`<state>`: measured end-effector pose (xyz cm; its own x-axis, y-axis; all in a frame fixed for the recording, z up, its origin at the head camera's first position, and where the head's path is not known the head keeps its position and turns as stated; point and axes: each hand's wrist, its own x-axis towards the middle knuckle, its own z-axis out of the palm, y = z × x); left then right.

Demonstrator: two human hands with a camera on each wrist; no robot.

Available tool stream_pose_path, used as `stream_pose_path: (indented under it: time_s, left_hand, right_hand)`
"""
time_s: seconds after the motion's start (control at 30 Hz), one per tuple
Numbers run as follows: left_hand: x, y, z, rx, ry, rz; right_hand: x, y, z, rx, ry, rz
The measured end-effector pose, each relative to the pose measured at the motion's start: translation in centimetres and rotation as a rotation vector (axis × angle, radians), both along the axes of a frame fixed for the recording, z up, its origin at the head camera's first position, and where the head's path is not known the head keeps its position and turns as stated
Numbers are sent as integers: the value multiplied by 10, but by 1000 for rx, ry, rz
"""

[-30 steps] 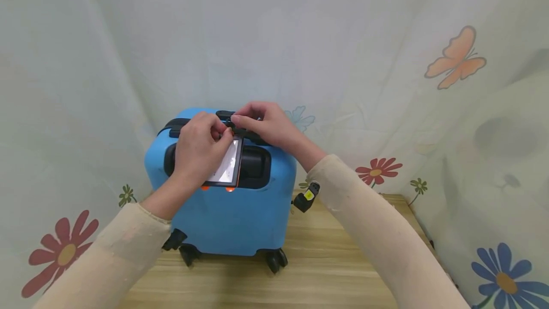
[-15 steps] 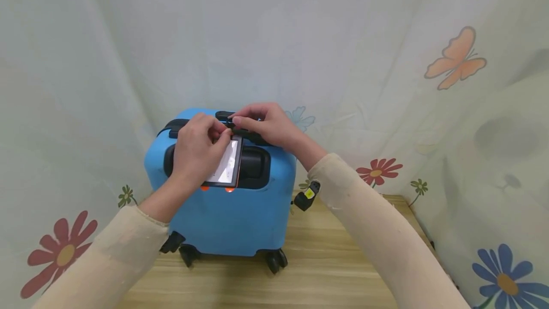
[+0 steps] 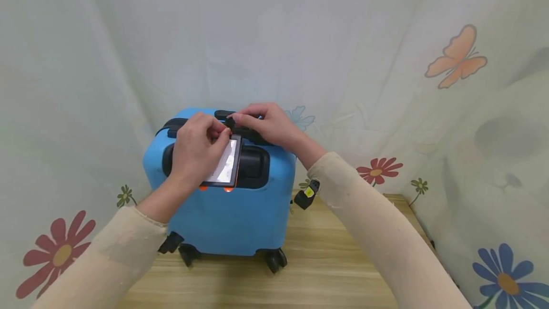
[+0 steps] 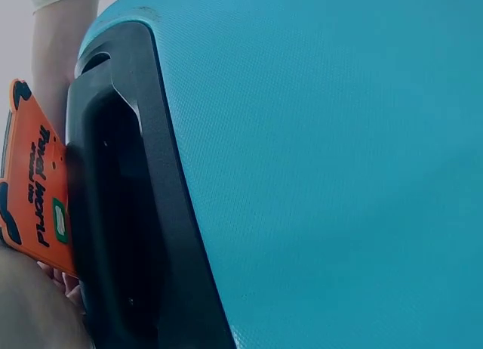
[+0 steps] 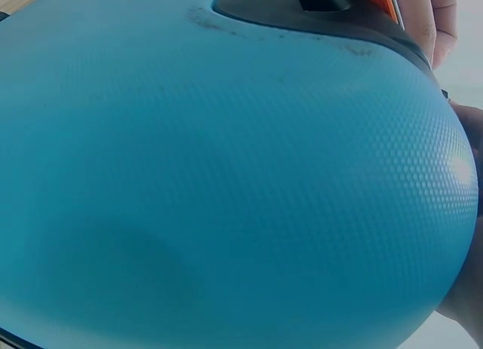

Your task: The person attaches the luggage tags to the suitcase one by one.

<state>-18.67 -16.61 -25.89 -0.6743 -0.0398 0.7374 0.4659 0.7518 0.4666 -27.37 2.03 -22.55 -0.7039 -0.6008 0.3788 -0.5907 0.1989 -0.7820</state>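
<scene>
A blue hard-shell suitcase [image 3: 231, 218] stands upright, with a black recessed side handle [image 3: 255, 166] facing me. My left hand [image 3: 195, 144] pinches the upper end of a luggage tag [image 3: 226, 163] between thumb and fingers. The tag has a dark frame and a white card, and its orange back [image 4: 38, 183] shows lettering in the left wrist view. Just above, my right hand [image 3: 274, 123] pinches a small black strap [image 3: 230, 122] at the suitcase's top handle [image 3: 224, 114]. How the strap runs is partly hidden by my fingers.
The suitcase's wheels [image 3: 274, 260] rest on a wood-grain surface [image 3: 330, 271]. A pale curtain [image 3: 343, 37] with printed flowers and butterflies hangs behind and at both sides. Black wrist devices [image 3: 305, 195] hang by both sleeves.
The black strap at my right fingertips now shows more, standing up between the two hands. Both hands have hardly moved, and the tag hangs in nearly the same place.
</scene>
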Motion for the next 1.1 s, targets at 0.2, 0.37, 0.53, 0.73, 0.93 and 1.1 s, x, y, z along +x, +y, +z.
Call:
stream_pose_path:
  time_s: [0.2,0.37,0.53,0.73,0.93,1.1]
  left_hand:
    - [-1,-3,1,-8,16,-15]
    - [0,-6,3,-16,1,-13]
    - [0,-8,5,-15,-20,-13]
    - [0,-9,5,2,-41,-31]
    - [0,-10,6,14,-59,-39]
    - [2,-9,7,14,-73,-40]
  right_hand:
    - [-1,-2,3,52,-13,-14]
    - [-3,-4,5,60,-42,7]
    - [-6,-5,6,51,-61,25]
    - [-8,-5,7,47,-76,65]
    - [-11,-5,9,48,-127,115]
    - [-12,-3,12,82,-146,141]
